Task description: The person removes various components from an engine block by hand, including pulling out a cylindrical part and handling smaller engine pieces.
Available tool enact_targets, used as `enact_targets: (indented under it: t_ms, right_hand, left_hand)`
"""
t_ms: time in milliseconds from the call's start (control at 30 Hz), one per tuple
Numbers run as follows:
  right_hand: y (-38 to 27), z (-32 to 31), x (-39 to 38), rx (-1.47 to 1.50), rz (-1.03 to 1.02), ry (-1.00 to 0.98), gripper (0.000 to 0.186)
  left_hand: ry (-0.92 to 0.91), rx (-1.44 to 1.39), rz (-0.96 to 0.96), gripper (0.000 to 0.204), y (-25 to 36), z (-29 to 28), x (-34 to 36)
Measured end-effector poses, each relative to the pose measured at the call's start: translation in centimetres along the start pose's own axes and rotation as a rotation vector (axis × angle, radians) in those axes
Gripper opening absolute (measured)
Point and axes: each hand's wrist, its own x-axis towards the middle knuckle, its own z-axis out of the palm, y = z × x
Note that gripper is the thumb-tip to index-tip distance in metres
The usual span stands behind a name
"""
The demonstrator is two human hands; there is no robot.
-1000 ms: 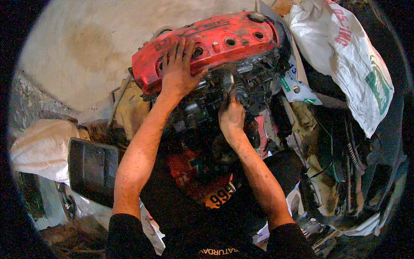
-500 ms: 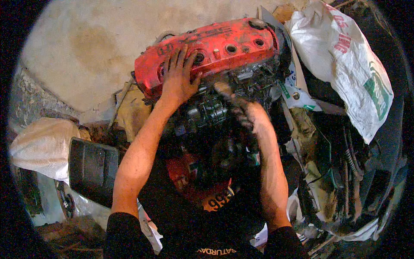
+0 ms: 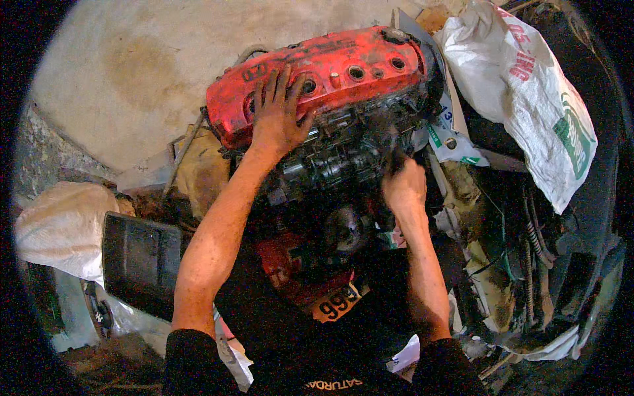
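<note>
Beside pale concrete, left grip splays on red cover.

Head view, steeply down past the wearer's own shirt
The left of two head-worn fisheye cameras faces down and forward, near enough that the engine fills the upper middle; both forearms reach in from the lower edge, and the view darkens to a round border.

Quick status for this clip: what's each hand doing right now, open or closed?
Left hand: open, fingers spread on the red engine cover.
Right hand: closed around a dark tool, too blurred to identify.
</note>
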Motion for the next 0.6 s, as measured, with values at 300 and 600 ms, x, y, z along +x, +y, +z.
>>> enact_targets:
  t_ms: [300,600]
  right_hand:
    - [3.1,-1.5,-0.4,-0.227,-0.129,-0.133,0.031]
    - [5.5,0.0,1.6,-0.004,-0.071,-0.19,0.03]
  left_hand:
    - [-0.004,0.06,0.046,0.09,4.2,3.5,1.5]
    - [0.061,0.099,-0.069,0.093,5.2,5.5,1.9]
